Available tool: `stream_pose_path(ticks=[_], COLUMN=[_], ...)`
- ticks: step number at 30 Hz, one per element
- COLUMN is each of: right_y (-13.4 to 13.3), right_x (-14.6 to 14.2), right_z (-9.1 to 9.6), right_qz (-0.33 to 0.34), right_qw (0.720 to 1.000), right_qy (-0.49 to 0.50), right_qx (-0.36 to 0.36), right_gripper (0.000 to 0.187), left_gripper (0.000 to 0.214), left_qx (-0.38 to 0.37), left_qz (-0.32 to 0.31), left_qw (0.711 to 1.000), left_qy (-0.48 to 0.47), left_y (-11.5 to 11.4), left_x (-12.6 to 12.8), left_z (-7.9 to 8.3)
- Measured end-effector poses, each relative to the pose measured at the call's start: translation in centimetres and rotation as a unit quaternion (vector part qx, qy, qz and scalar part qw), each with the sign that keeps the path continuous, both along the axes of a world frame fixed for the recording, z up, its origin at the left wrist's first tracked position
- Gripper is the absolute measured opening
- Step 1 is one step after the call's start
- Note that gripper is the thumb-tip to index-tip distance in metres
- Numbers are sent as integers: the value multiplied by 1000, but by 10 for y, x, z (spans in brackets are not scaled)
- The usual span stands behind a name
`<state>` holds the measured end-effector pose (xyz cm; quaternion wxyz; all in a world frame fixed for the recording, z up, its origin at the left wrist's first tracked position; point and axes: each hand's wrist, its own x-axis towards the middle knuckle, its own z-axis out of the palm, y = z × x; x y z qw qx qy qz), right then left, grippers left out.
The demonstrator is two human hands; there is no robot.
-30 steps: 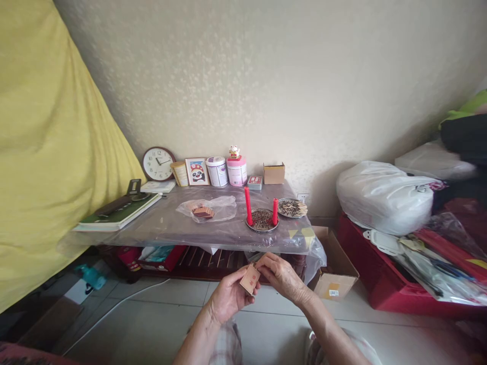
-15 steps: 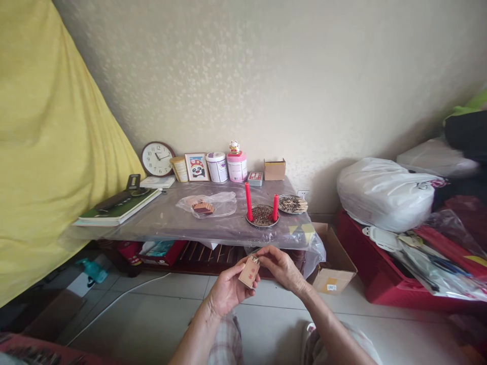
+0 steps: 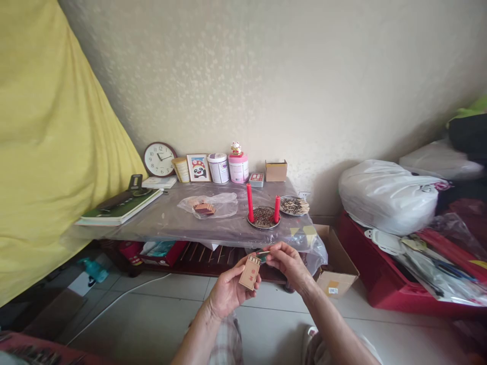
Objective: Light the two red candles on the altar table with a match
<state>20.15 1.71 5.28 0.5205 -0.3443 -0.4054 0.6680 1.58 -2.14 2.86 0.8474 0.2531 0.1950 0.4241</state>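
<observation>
My left hand (image 3: 229, 290) is closed around a brown matchbox (image 3: 249, 274) with red lettering; its tray is slid partly out and match ends show at the top. Just right of the box, my right hand (image 3: 288, 264) pinches a single match (image 3: 263, 252), its stick pointing left above the box. Beyond the hands, on the low table, two red candles (image 3: 250, 203) stand upright on a round plate (image 3: 262, 226) of dark bits. A second plate (image 3: 293, 213) beside it carries many matchsticks, some dark. Further left, several brown matchboxes (image 3: 204, 208) lie on a clear plastic bag.
A plastic sheet covers the table (image 3: 163, 223). Along the wall stand a clock (image 3: 160, 158), a framed panda picture (image 3: 198, 168), canisters (image 3: 218, 168) and a small carton (image 3: 276, 171). A cardboard box (image 3: 337, 268) and a red bin (image 3: 384, 284) are at the right.
My right hand has moved right, away from the matchbox, and a match now shows between its fingers, out of the box. My left hand keeps the box nearly where it was.
</observation>
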Motion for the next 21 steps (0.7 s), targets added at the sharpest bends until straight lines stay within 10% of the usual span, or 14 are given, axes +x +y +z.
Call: stream_pose_path(ticks=[21], right_y=[-2], right_x=[-8], right_z=[-4], right_qz=[-38], right_qw=[982], right_qy=[-137], right_qx=[124], right_gripper=[31], left_gripper=[42], left_qx=[8], left_qz=[63], left_qw=[997], left_qy=[-37], left_y=[2], left_x=[-1], left_z=[-2])
